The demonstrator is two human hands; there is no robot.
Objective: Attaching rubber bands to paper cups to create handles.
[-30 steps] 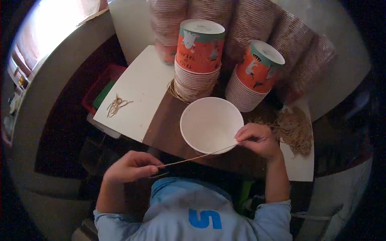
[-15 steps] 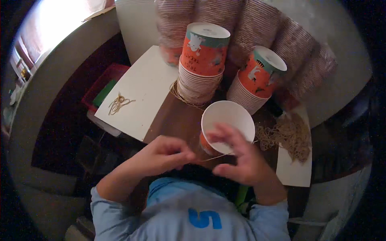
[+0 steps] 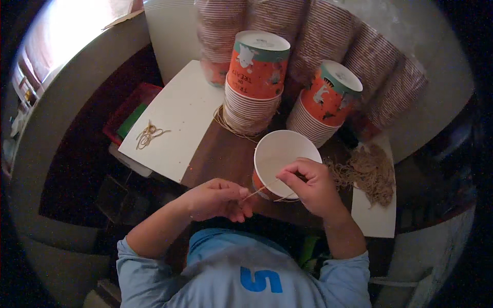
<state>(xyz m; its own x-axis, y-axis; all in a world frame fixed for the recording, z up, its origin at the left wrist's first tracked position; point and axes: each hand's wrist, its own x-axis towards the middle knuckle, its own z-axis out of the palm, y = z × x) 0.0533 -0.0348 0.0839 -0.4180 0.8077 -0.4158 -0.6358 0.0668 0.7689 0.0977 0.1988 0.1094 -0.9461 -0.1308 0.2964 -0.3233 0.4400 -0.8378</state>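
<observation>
We see the thin tan string [image 3: 262, 190] stretched between both hands near the front edge of the white-and-brown table [image 3: 189, 115], crossing the near rim of the round, white-lined orange paper bucket [image 3: 282, 151]. The right hand [image 3: 313, 189], spread half a second ago, now pinches it between thumb and forefinger; the left hand [image 3: 218, 200] clamps it between its fingertips.

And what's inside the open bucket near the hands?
The open bucket shows plain white inside; the right hand covers the opening's lower right, so whatever lies behind it cannot be seen.
</observation>
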